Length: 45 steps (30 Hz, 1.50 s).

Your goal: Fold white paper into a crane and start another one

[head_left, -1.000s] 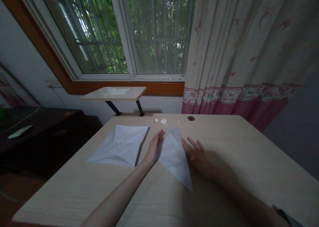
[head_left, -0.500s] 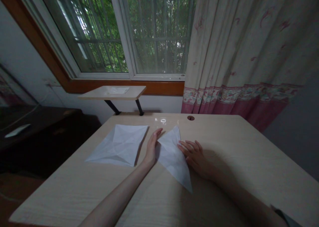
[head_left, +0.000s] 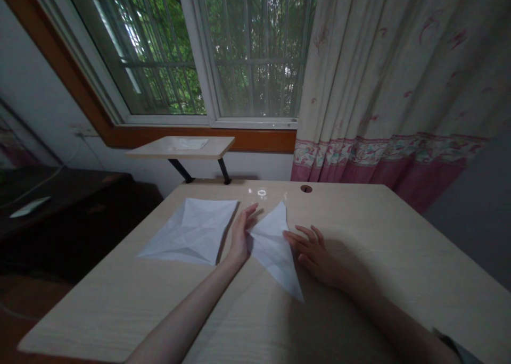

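Observation:
A folded sheet of white paper [head_left: 273,241], roughly triangular with long points at top and bottom, lies in front of me on the table. My left hand [head_left: 240,233] stands on edge against its left corner, fingers stretched forward; the thumb is mostly hidden. At the right edge, my right hand [head_left: 313,252] touches the paper with its index fingertip, the other fingers spread apart. To the left lies a second white sheet [head_left: 195,231], opened out flat and marked with creases.
The pale wooden table [head_left: 379,236] has a round cable hole [head_left: 306,189] near its far edge. A small raised shelf [head_left: 155,148] at the back left carries a white paper [head_left: 194,143]. Behind are a barred window and a curtain [head_left: 383,103]; a dark cabinet [head_left: 80,193] stands left.
The folded paper and my left hand have shifted slightly left. The paper's lower point has moved up and left, and my right fingers have spread a little more.

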Available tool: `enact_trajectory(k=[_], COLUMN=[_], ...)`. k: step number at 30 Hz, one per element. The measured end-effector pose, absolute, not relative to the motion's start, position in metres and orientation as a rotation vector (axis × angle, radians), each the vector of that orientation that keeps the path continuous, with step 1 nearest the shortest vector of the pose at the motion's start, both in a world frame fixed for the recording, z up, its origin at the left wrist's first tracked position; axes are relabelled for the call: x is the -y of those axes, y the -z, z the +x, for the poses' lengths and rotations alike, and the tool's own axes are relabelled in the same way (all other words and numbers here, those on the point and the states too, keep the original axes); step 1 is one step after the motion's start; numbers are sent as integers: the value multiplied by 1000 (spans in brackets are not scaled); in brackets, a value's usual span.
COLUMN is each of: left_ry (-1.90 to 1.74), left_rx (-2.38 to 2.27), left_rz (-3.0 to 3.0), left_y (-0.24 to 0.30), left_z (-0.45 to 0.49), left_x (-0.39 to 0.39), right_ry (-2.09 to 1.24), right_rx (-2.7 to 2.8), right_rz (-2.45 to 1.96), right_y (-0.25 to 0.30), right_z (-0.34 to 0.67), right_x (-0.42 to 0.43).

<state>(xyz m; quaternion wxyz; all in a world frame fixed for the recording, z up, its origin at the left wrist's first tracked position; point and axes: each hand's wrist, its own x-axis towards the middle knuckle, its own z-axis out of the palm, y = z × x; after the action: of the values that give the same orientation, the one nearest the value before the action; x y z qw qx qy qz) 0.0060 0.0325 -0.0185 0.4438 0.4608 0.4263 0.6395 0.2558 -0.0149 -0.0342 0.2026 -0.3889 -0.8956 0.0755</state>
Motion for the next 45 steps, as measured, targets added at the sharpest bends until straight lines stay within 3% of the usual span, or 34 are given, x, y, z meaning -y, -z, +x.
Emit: enact_trajectory(k=[6, 12, 24, 45], left_ry=[-1526, -1232, -1059, -1116], left_rx=[-1238, -1353, -1375, -1239], left_rz=[1689, 2161, 2220, 2319], left_y=[5, 16, 28, 21], left_z=[3, 9, 8, 13], left_x=[-22, -20, -25, -18], right_ry=[-171, -180, -93, -22], right_rx=[2523, 2524, 2234, 2383], right_rz=[-1056, -1051, -1140, -1128], right_y=[31, 35, 45, 50], right_z=[255, 255, 254, 253], right_x=[16, 16, 7, 8])
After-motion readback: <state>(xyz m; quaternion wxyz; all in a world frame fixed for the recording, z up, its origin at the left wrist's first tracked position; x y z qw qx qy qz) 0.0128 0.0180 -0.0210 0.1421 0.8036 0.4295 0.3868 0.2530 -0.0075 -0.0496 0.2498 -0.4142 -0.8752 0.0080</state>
